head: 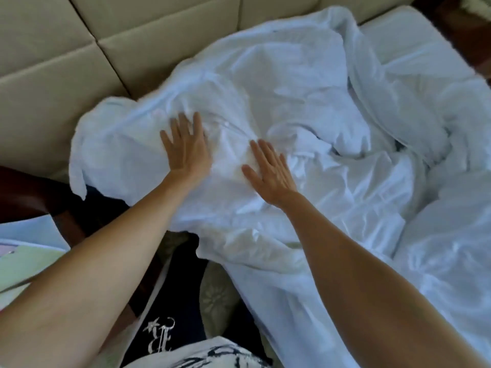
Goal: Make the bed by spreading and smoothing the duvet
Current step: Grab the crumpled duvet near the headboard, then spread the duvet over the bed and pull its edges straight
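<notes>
Headboard: beige padded panels [111, 49] fill the far left behind the bed, split by dark seams.
Duvet: your white duvet [332, 155] lies bunched and creased over the bed, from the near left corner across to the far right.
Duvet axis: its bulk runs diagonally, near left to far right; one rounded corner [79, 160] droops off the left edge toward the headboard panels.
Mattress: a bare white strip [414, 41] shows at the far right, beyond the duvet.
Left hand: your left hand [186, 147] lies flat, palm down, fingers spread, pressing the duvet near its left corner; it grips nothing.
Right hand: your right hand [271, 171] lies flat just beside it to the right, fingers extended on the cloth, holding nothing.
Obstructions: deep folds [372, 144] are heaped to the right of your hands.
Near left: dark wooden furniture [29, 192] and pale green and blue sheets [29, 258] sit beside the bed, apart from the duvet.
</notes>
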Motion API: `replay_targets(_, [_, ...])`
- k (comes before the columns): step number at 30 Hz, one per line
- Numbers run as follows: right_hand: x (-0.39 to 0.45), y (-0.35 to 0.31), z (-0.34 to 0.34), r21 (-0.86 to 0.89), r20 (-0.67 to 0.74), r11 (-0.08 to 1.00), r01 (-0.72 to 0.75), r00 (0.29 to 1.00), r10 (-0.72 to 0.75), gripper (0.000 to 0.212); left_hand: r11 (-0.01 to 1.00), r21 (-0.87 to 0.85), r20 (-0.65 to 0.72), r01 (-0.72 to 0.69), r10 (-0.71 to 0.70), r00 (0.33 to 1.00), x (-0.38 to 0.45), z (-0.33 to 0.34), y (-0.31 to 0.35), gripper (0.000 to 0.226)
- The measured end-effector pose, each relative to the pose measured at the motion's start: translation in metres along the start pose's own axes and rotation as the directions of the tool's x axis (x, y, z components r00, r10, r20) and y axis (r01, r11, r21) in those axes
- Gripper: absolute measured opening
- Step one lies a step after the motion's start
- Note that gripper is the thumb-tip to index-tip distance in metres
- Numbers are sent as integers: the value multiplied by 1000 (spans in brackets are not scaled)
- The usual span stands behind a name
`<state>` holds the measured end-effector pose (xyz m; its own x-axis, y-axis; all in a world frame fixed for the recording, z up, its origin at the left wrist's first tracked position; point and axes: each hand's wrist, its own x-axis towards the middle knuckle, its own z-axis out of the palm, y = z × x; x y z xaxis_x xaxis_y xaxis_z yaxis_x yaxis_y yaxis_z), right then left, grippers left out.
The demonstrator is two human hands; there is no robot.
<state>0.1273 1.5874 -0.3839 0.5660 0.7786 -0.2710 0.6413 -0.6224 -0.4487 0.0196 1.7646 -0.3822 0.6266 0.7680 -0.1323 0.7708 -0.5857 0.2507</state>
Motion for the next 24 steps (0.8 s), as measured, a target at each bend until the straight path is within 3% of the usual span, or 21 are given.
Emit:
replay_targets(3, [-78,48,3,-103,197,974,-200,956,217,73,995,-63,78,-73,78,994,-73,14,49,62])
replay_targets(6, [-161,102,10,-337,433,880,-334,775,460,77,954,-55,268,-295,299,916,-148,42,97,75])
replay_targets(8, [-213,125,14,-359,490,845,-396,691,532,82,917,-107,518,-384,381,765,-198,62,124,96])
replay_targets(9, [-237,131,16,-330,487,845,-420,691,534,83,913,-156,646,-377,383,660,-222,71,135,108])
replay_targets(11, [-279,134,19,-260,420,860,-439,751,510,69,887,-188,805,-421,385,452,-270,87,150,123])
replay_targets(13, [-315,131,22,-190,323,862,-469,799,506,58,815,-162,846,-557,405,347,-314,92,155,117])
replay_targets(15, [-339,126,21,-106,291,853,-511,804,518,52,746,-149,795,-649,481,371,-347,89,157,87])
replay_targets(17, [-357,116,16,52,274,831,-554,808,522,50,733,-137,680,-666,558,475,-367,71,162,49])
replay_targets(20, [-380,97,-5,310,155,827,-470,883,443,52,795,-104,598,-597,530,601,-380,30,163,30])
replay_targets(22, [-401,87,-22,216,156,907,-362,930,334,69,846,-213,599,-489,508,618,-382,-1,151,14])
replay_targets(24, [-422,88,-31,-47,197,960,-277,939,280,98,866,-368,618,-340,500,606,-380,-31,128,17])
